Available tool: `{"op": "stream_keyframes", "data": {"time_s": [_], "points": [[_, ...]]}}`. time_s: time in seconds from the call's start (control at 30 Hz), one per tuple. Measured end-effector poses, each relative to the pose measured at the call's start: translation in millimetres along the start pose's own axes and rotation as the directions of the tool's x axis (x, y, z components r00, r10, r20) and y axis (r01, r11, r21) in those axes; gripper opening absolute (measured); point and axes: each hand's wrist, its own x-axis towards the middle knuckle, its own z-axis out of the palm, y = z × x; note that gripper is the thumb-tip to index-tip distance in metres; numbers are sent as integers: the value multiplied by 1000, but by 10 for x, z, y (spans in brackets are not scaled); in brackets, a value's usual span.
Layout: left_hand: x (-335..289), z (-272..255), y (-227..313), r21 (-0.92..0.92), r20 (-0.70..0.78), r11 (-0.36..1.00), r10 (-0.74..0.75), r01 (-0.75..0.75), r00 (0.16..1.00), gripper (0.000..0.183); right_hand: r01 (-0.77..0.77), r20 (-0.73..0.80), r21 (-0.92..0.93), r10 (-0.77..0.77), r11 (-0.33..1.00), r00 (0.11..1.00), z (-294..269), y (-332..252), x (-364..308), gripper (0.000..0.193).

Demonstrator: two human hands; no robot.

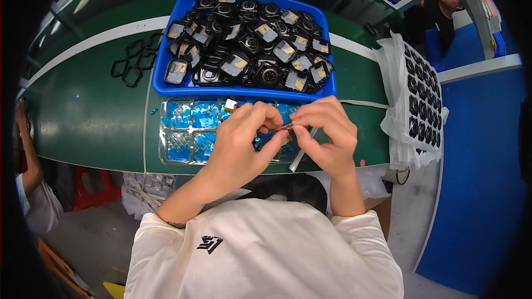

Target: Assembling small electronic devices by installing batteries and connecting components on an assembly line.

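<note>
Left hand (244, 134) at centre of frame, thumb and fingers pinched on one end of a small part (285, 127), dark with a reddish tint; too small to tell its kind. Right hand (331, 137), just right of centre, pinches the same part's other end between thumb and finger. Fingertips of both hands nearly meet; the part sits between them, over the clear tray (161, 147).

Clear tray lies at centre on the green table (88, 116), its compartments lined with blue film pieces (206, 114); hands cover much of its right half. A small white-and-yellow piece (229, 105) shows in the upper row, just above the left hand. Pale strip (297, 159) lies slanted near the tray's lower right, below the right hand.

Blue tub (244, 92) at upper centre, just above the tray, heaped with black watch-like cases (250, 43); some turn up a round back, others a grey-and-tan face. Loose black frames (133, 76) lie on the table left of the tub.

Right of frame: dark round parts in rows (424, 97), white wrapping (394, 77) along their left side. Blue surface (482, 177) fills the far right. Red stool (97, 188) at lower left. Co-worker's arm (29, 144) at left edge; another person (438, 19) at upper right, dark top.
</note>
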Motion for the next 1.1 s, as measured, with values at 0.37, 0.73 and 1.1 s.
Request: {"op": "stream_keyframes", "data": {"time_s": [0.37, 0.73, 1.1], "points": [[-66, -231, -98, -98, -127, 991, 83, -95, 988, 31, -9, -39, 222, 18, 975, 999, 157, -159, 74, 44], [-148, -412, -61, 191, -65, 948, 270, -254, 961, 19, -161, 79, 340, 143, 926, 987, 173, -182, 5, 19], [-274, -406, -73, -478, 162, 851, -158, 218, 974, 13, -584, 531, 812, 400, 14, 747, 251, -235, -145, 13]]}}
